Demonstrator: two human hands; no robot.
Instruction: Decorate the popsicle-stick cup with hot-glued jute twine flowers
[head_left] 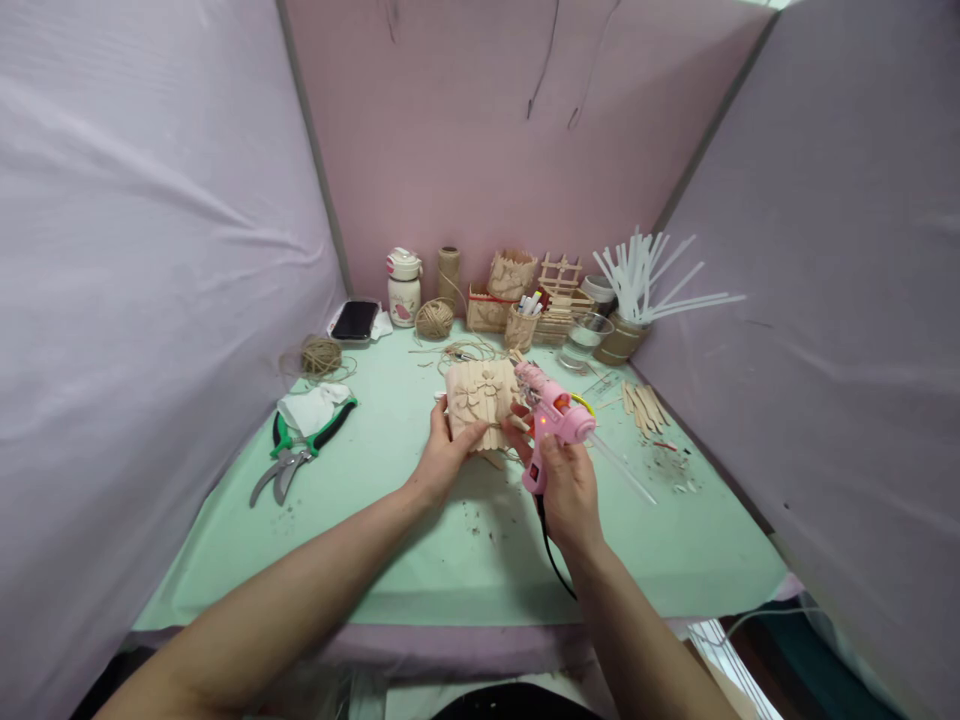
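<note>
A wooden craft piece (480, 395) made of narrow upright sticks, with raised wooden flower shapes on its face, is held above the middle of the green table. My left hand (448, 450) grips it at its left and lower edge. My right hand (566, 480) is wrapped round the handle of a pink glue gun (555, 405), which has an orange light lit and a clear glue stick (626, 470) poking out of its back. The gun's nozzle end is beside the craft piece's upper right edge; whether they touch I cannot tell.
Pruning shears (289, 470) and a white cloth (311, 408) lie at left. Twine balls (433, 318), a bottle (404, 295), a phone (355, 321), wooden containers (512, 275), a water bowl (583, 342), white glue sticks (637, 280) and loose wooden sticks (645, 408) stand or lie behind and right.
</note>
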